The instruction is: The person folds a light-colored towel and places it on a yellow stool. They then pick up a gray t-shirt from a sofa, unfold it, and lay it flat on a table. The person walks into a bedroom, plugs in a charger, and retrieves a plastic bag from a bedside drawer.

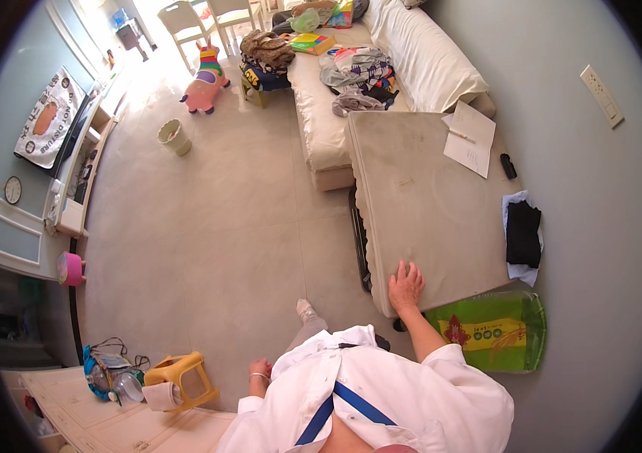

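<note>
My right hand point(407, 286) is over the near left corner of a beige padded mattress point(434, 215), fingers spread and holding nothing. It appears to rest on the fabric. A black metal frame point(361, 243) shows under the mattress's left side. My left hand point(260, 367) hangs low beside my white shirt, a band around its wrist. Its fingers look curled, and nothing shows in it. Along the mattress's right edge lie folded black cloth point(523, 235) on light blue cloth, a small black object point(507, 166) and open paper sheets point(471, 140) with a pen.
A green plastic sack point(490, 334) leans at the mattress's near end. Crumpled clothes point(360, 76) lie on the white-covered sofa point(321, 124). A waste bin point(175, 137) and pink toy animal point(205, 82) stand on the floor. A yellow stool point(185, 379) is at lower left.
</note>
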`<action>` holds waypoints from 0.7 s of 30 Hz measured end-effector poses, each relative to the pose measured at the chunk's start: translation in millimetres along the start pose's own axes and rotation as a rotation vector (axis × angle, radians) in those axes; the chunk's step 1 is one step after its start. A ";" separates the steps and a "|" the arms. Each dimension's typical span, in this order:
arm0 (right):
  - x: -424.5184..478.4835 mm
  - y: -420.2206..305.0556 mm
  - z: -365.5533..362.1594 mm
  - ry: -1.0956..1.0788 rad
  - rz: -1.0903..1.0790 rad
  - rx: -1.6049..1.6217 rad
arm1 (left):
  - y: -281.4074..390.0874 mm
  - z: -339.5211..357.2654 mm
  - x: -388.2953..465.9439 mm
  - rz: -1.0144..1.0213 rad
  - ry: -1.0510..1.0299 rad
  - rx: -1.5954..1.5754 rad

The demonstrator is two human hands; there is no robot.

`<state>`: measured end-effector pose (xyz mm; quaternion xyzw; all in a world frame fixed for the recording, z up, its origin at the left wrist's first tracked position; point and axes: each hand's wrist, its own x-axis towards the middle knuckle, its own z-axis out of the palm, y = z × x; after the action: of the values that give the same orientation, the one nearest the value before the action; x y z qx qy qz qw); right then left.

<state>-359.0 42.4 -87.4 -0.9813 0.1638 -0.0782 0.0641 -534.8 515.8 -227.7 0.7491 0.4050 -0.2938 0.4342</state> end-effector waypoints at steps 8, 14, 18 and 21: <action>3.0 -9.9 0.2 0.039 -0.015 -0.037 | 215.0 -59.7 58.6 -0.023 -0.067 -0.356; 9.1 -14.0 -1.4 0.023 0.004 -0.018 | 318.6 -34.0 83.8 0.046 -0.147 -0.241; 18.7 -12.0 -5.1 -0.013 0.001 -0.007 | 349.2 -11.2 101.1 0.000 -0.174 -0.201; 21.4 -17.4 -8.7 -0.031 0.038 -0.001 | 363.1 -13.4 121.5 -0.052 -0.187 -0.092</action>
<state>-335.1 50.7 -73.3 -0.9791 0.1816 -0.0616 0.0678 -159.9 463.4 -168.1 0.6868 0.3952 -0.3549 0.4962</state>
